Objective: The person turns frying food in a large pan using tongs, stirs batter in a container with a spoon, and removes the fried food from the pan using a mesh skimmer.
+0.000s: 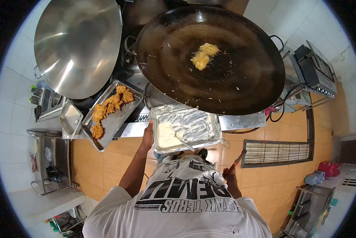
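Note:
My left hand (147,138) grips the left edge of a metal tray (216,123), its fingers partly hidden by the rim. Pale, creamy batter (168,135) is pooled at the tray's left and smeared across the rest. A metal utensil (184,143) lies in the batter, its handle end toward my body. Off to the right and low, my right hand (230,173) is closed around a thin utensil (239,158) with a red part and a dark end; its kind is unclear. Beyond the tray, a large dark wok (241,91) holds yellow battered pieces (205,55) in oil.
Left of the batter tray, a metal tray (120,115) carries browned fried pieces (110,104), beside a smaller tray (71,118). A big steel wok (77,47) stands at upper left. Right of the dark wok is an oven-like appliance (314,71). A grate (277,152) crosses the tiled floor.

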A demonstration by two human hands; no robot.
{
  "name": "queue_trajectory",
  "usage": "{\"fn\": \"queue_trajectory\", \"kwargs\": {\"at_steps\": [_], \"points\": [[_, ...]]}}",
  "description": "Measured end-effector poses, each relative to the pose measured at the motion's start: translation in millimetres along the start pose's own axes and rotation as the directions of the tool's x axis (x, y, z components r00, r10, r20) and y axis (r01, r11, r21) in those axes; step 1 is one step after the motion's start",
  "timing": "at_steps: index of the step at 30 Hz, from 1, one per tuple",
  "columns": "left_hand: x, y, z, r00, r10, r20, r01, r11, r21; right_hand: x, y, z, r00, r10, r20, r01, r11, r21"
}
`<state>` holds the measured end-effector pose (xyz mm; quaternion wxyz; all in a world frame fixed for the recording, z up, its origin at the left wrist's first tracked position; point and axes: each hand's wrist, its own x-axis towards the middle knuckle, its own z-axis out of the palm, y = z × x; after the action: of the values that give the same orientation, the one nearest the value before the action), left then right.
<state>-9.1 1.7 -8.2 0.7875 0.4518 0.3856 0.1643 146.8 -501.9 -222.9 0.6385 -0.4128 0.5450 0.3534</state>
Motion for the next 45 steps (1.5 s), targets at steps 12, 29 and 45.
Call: {"fn": "queue_trajectory", "kwargs": {"at_steps": [12,29,45], "points": [[0.3,-0.1,0.1,0.999,0.025,0.023,-0.025,1.000,-0.005,-25.7,-10.5,22.3,0.951,-0.200,0.236,0.246,0.951,-0.184],[26.8,-33.6,-21.8,0.994,0.072,-0.088,-0.059,0.987,0.148,-54.2,-22.8,10.6,0.891,-0.180,0.418,0.279,0.941,-0.190],[-9.3,3.8,0.8,0.999,-0.034,-0.025,0.037,0.992,0.118,-5.8,9.7,-4.5,0.917,-0.320,0.240,0.267,0.937,0.226]]}}
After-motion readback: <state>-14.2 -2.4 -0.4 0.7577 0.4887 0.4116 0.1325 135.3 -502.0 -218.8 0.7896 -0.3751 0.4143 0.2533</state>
